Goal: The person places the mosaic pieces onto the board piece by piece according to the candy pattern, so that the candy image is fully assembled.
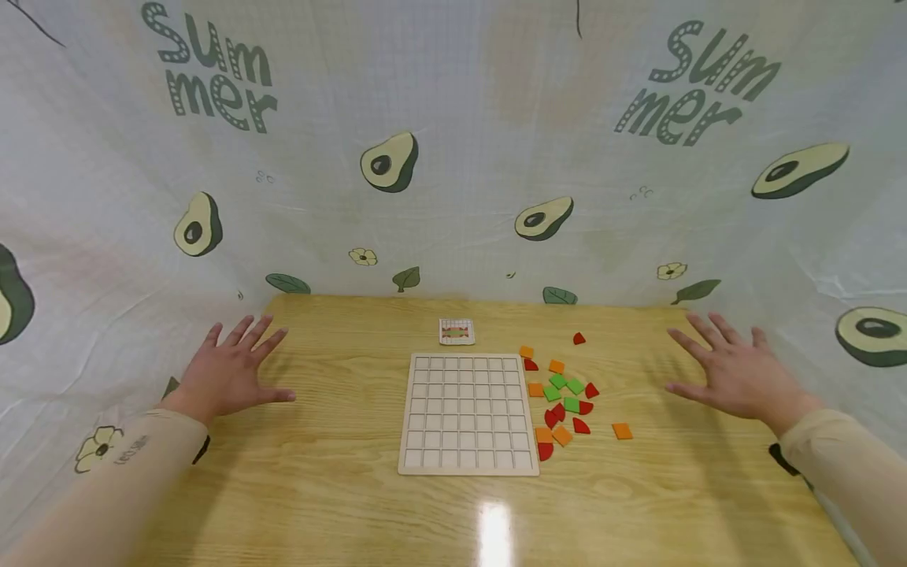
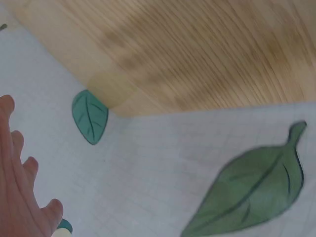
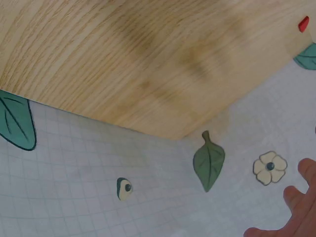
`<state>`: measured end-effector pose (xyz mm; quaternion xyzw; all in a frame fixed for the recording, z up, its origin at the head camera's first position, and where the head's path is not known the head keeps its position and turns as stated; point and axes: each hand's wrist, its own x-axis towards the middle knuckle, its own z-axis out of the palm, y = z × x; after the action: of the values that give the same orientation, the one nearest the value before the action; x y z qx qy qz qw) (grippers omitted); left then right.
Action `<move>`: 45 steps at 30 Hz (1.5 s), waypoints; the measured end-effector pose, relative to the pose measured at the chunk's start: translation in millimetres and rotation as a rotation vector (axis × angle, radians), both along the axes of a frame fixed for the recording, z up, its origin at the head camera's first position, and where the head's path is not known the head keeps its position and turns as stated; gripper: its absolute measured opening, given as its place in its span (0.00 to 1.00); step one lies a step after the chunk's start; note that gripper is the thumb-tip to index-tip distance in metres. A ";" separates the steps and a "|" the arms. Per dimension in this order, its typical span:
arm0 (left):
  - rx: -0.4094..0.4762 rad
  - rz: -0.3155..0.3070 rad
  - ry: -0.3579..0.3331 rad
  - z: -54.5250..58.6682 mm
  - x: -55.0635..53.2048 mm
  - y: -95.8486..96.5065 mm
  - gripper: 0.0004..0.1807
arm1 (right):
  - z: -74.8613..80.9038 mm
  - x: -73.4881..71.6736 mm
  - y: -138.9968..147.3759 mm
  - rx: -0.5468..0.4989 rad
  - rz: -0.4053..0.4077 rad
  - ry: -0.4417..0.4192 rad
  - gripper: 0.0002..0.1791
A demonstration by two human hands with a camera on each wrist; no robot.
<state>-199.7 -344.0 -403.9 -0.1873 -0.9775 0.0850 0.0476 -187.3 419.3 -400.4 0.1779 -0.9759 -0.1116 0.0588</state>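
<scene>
My left hand (image 1: 225, 376) is spread over the left side of the table, palm down, holding nothing. On the opposite side my right hand (image 1: 740, 372) is spread the same way, also holding nothing. Between them lies a pale square board (image 1: 471, 468) ruled into a grid of shallow square cells. Orange squares (image 1: 622, 431), green squares (image 1: 575, 387) and red quarter-round pieces (image 1: 581, 426) are scattered to the board's right, nearest to the right hand. Behind the board is a small card (image 1: 457, 331) printed with a grid and a coloured pattern.
The wooden table (image 1: 340, 504) has a bright light reflection near its front. A white cloth curtain (image 1: 453, 94) with avocados, leaves and lettering hangs behind it and at both sides. One red piece (image 1: 579, 339) lies apart near the table's back edge.
</scene>
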 end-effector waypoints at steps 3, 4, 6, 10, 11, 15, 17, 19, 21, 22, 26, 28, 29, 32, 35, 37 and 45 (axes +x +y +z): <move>0.024 -0.013 0.005 -4.8 -1.1 9.3 0.62 | -0.7 -1.3 -4.0 -0.010 0.012 0.007 0.55; 0.036 -0.018 0.005 -6.5 -1.3 12.7 0.62 | -1.2 -1.8 -5.3 -0.010 0.014 0.006 0.55; 0.045 -0.029 0.006 -10.2 -1.8 19.3 0.62 | -2.0 -2.5 -8.2 -0.015 0.019 0.000 0.54; 0.064 -0.050 0.000 -17.8 -3.5 33.7 0.62 | -3.6 -3.8 -13.9 -0.019 0.021 -0.002 0.54; 0.067 -0.056 -0.001 -19.7 -3.8 37.5 0.62 | -3.8 -4.1 -15.4 -0.021 0.022 -0.004 0.55; 0.088 -0.075 -0.019 -26.3 -3.6 54.6 0.61 | -4.0 -4.6 -22.4 -0.018 0.029 -0.007 0.55; 0.101 -0.088 -0.020 -29.6 -3.4 63.1 0.60 | -4.3 -4.8 -25.5 -0.020 0.030 -0.017 0.55; 0.110 -0.102 -0.012 -33.4 -3.8 71.3 0.60 | -4.7 -5.1 -28.2 -0.023 0.029 -0.023 0.55; 0.127 -0.117 -0.007 -37.0 -3.8 79.1 0.59 | -4.8 -5.0 -30.4 -0.030 0.030 -0.030 0.54; 0.132 -0.122 -0.008 -38.6 -3.5 83.0 0.59 | -5.0 -5.1 -31.3 -0.030 0.030 -0.033 0.54; 0.126 -0.134 -0.030 -46.1 -2.6 97.0 0.61 | -6.7 -5.5 -35.4 -0.039 0.032 -0.045 0.54; 0.119 -0.142 -0.038 -49.9 -1.8 103.7 0.61 | -7.9 -6.0 -37.7 -0.041 0.031 -0.055 0.54; 0.122 -0.147 -0.044 -50.8 -0.8 108.0 0.61 | -8.5 -6.1 -38.9 -0.044 0.030 -0.062 0.54; 0.134 -0.167 -0.052 -56.0 2.1 120.4 0.61 | -10.6 -7.2 -43.2 -0.051 0.035 -0.068 0.54; 0.170 -0.186 -0.066 -61.6 5.7 132.7 0.61 | -14.0 -8.8 -47.4 -0.062 0.051 -0.055 0.54; 0.181 -0.198 -0.072 -67.0 7.5 139.0 0.61 | -16.9 -9.8 -50.0 -0.077 0.065 -0.043 0.54; 0.232 -0.243 -0.135 -77.2 18.6 160.8 0.61 | -30.2 -12.9 -64.2 -0.133 0.074 -0.066 0.53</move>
<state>-181.2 -183.2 -481.1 -0.3027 -0.9518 -0.0473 0.0130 -200.2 355.1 -430.5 0.2130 -0.9754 -0.0384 0.0425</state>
